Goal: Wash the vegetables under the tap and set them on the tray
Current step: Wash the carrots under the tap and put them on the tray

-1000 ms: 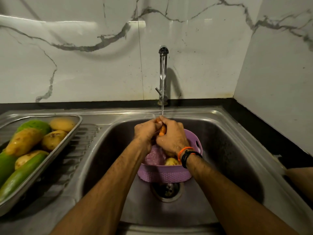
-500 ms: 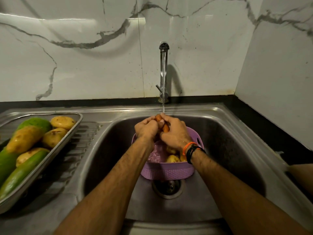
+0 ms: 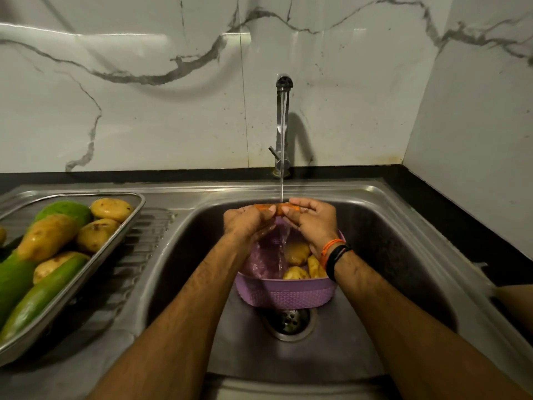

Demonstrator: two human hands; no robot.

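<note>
An orange carrot (image 3: 278, 209) lies level under the running tap (image 3: 282, 125), above the purple basket (image 3: 284, 293) in the sink. My left hand (image 3: 248, 223) grips its left end and my right hand (image 3: 313, 223) pinches its right end; most of the carrot is hidden by my fingers. Water runs off it into the basket, where a few potatoes (image 3: 297, 252) lie. On the left drainboard a steel tray (image 3: 127, 226) holds washed potatoes (image 3: 111, 209) and long green vegetables (image 3: 37, 295).
The steel sink basin (image 3: 389, 255) has its drain (image 3: 288, 319) just in front of the basket. A marble wall stands behind and to the right. A black counter edge (image 3: 450, 215) runs along the right side.
The carrot has turned from upright to level under the stream, and my hands have moved apart to its two ends. More potatoes in the basket now show.
</note>
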